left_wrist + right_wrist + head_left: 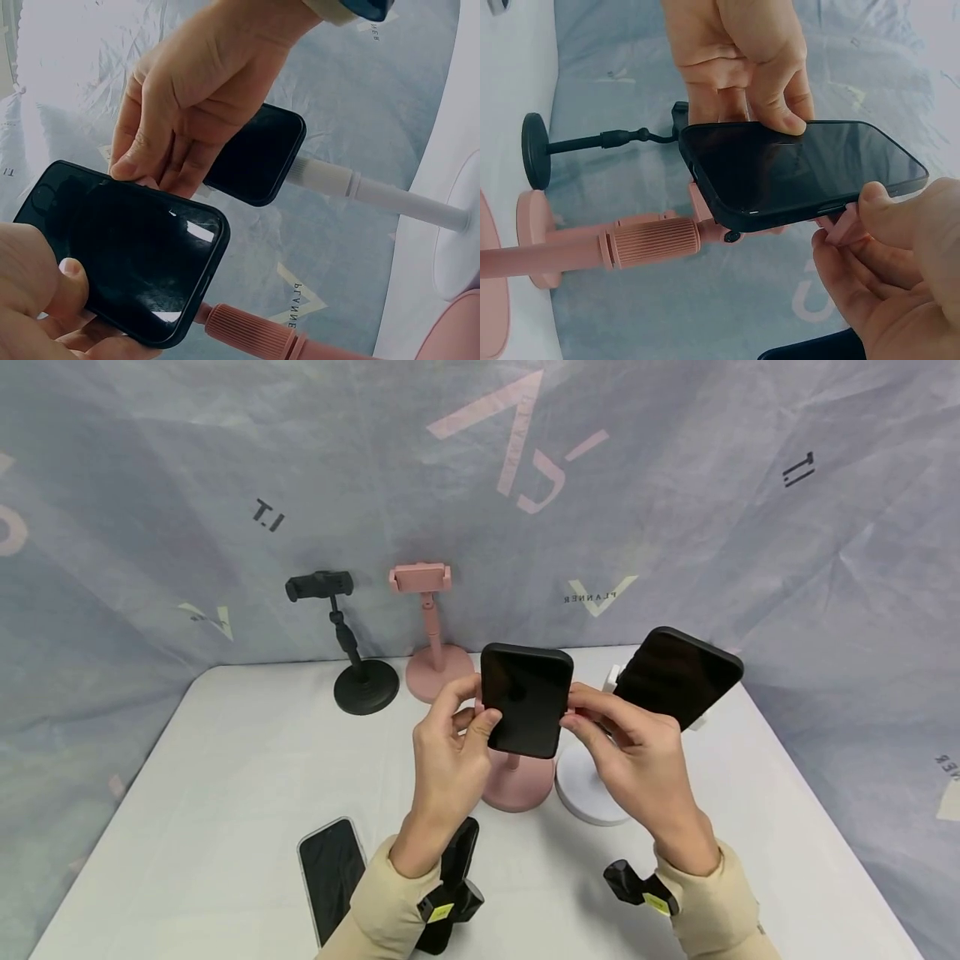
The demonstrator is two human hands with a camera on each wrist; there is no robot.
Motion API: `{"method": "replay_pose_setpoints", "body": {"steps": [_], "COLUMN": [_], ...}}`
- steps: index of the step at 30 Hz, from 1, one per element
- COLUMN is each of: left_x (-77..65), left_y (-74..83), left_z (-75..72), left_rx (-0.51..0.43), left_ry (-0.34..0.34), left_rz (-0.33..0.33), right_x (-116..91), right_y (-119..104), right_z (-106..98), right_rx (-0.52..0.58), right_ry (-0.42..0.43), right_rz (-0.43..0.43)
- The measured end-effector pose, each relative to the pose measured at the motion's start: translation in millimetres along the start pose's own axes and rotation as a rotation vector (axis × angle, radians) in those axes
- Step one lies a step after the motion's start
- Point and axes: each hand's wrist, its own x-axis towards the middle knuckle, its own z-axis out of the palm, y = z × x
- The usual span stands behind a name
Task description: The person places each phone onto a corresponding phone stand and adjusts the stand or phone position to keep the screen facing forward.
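A black smartphone point(527, 697) stands with its dark screen facing me at the head of a pink phone stand point(517, 787). My left hand point(452, 768) grips the phone's left edge, thumb at the front and fingers behind. On the other edge my right hand point(641, 752) pinches the pink clamp point(845, 225) of the stand between thumb and fingers. The phone's body hides most of the clamp. In the left wrist view, the stand's ribbed pink neck point(251, 330) runs from beneath the phone toward its round base.
Close on the right, a white phone stand point(592, 789) bears another black phone point(678, 681), tilted. Behind stand a black phone stand point(366, 687) and a second pink one point(438, 668). A light-edged phone point(330, 868) and a black phone point(461, 852) lie near my left forearm.
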Motion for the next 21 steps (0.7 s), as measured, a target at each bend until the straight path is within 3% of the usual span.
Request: {"method": "replay_pose_setpoints", "body": {"steps": [7, 16, 21], "left_x": [-0.2, 3.9, 7.1], "left_y": [0.2, -1.3, -1.6], "left_z": [-4.5, -12.1, -15.8], "left_rx": [0.028, -0.013, -0.025], "left_ry": [-0.024, -0.147, -0.215], "left_rz": [0.004, -0.030, -0.050], "right_x": [2, 7, 0], "right_y": [-7, -18, -8], "right_z": [2, 5, 4], "right_rx": [0.015, 0.000, -0.029], "right_ry": [-0.007, -0.039, -0.039], "right_rz": [0.015, 0.014, 0.031]}}
